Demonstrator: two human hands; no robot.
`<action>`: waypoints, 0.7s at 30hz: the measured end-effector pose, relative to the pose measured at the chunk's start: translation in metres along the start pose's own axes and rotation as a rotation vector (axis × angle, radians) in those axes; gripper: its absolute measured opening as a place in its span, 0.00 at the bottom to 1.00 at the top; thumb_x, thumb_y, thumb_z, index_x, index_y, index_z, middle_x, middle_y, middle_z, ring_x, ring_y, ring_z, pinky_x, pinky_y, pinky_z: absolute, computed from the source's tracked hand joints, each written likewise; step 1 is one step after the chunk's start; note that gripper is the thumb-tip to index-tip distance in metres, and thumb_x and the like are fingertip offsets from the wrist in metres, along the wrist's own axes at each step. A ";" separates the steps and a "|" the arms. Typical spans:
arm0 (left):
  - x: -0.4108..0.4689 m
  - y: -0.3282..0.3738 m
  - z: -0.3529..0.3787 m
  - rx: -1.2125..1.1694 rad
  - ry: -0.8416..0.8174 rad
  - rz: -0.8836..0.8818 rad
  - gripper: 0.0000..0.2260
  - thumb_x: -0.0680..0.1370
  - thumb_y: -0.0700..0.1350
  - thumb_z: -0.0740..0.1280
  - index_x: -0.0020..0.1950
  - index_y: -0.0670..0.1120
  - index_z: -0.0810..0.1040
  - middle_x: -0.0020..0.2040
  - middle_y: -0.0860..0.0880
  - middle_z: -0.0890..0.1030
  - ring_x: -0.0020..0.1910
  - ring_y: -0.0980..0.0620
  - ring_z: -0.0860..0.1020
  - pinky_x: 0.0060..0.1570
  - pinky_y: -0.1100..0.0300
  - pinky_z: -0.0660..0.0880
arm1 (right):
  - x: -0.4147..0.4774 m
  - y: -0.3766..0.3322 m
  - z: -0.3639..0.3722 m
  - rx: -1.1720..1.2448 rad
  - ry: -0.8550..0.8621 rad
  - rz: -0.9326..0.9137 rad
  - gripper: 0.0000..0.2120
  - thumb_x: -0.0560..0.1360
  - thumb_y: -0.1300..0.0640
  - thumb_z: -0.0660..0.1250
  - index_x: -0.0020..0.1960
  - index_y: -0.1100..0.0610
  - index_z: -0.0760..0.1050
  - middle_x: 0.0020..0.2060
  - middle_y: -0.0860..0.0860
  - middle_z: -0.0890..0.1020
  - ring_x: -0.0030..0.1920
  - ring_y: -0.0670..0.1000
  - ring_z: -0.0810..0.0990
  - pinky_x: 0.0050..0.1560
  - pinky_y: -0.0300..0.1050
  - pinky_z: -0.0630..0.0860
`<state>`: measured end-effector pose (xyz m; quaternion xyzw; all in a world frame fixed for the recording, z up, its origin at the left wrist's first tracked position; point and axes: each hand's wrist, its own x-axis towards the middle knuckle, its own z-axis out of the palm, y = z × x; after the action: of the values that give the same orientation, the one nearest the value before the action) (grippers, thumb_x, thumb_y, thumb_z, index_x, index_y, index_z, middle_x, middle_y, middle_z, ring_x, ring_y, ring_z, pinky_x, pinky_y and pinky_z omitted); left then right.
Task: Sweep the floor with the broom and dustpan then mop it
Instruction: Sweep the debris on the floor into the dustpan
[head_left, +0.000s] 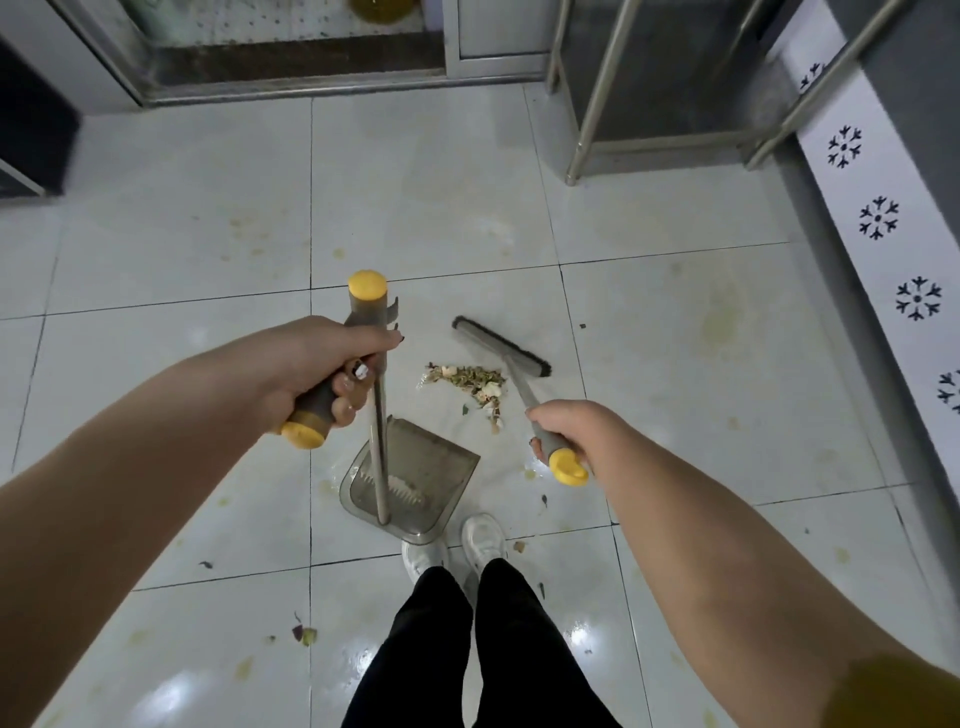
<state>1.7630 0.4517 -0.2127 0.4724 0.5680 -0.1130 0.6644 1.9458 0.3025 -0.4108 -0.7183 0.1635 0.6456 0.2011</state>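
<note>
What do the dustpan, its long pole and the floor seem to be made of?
The dustpan looks like translucent grey plastic: its wall is see-through. Its pole is probably metal, with silvery sheen. The floor is glazed white tile, glossy with reflections.

A yellow object (383, 9) is cut by the top edge; scraps in the debris pile (470, 382) are too small to be named — the broom grip (565, 464) is largely covered by the right hand (571, 423).

The dustpan (431, 457) is set on the floor (182, 208) directly ahead of the shoes (483, 535). The debris pile (467, 382) is located beyond the dustpan, slightly right. The broom (501, 349) is stood head-down just behind and right of the pile.
</note>
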 end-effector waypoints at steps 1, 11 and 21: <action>-0.002 -0.001 0.005 0.010 -0.005 0.001 0.17 0.76 0.47 0.67 0.31 0.46 0.65 0.19 0.53 0.65 0.14 0.59 0.61 0.16 0.71 0.60 | -0.006 0.001 -0.003 0.052 -0.027 0.009 0.12 0.79 0.53 0.62 0.44 0.63 0.68 0.35 0.55 0.74 0.28 0.48 0.73 0.23 0.34 0.74; -0.044 -0.022 0.023 0.136 -0.105 0.071 0.17 0.76 0.48 0.67 0.32 0.46 0.64 0.20 0.53 0.65 0.15 0.59 0.61 0.16 0.71 0.60 | -0.054 0.069 -0.022 0.284 -0.076 -0.115 0.11 0.77 0.55 0.65 0.54 0.60 0.68 0.41 0.57 0.72 0.30 0.49 0.73 0.21 0.36 0.74; -0.111 -0.092 0.043 0.262 -0.359 0.135 0.16 0.77 0.47 0.65 0.33 0.47 0.63 0.19 0.53 0.63 0.14 0.59 0.60 0.16 0.72 0.59 | -0.101 0.250 -0.010 0.631 0.127 -0.178 0.12 0.76 0.53 0.68 0.49 0.59 0.69 0.42 0.56 0.73 0.31 0.48 0.73 0.21 0.34 0.73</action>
<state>1.6912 0.3283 -0.1667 0.5640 0.3884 -0.2233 0.6937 1.8194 0.0785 -0.3294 -0.6709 0.3041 0.4971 0.4586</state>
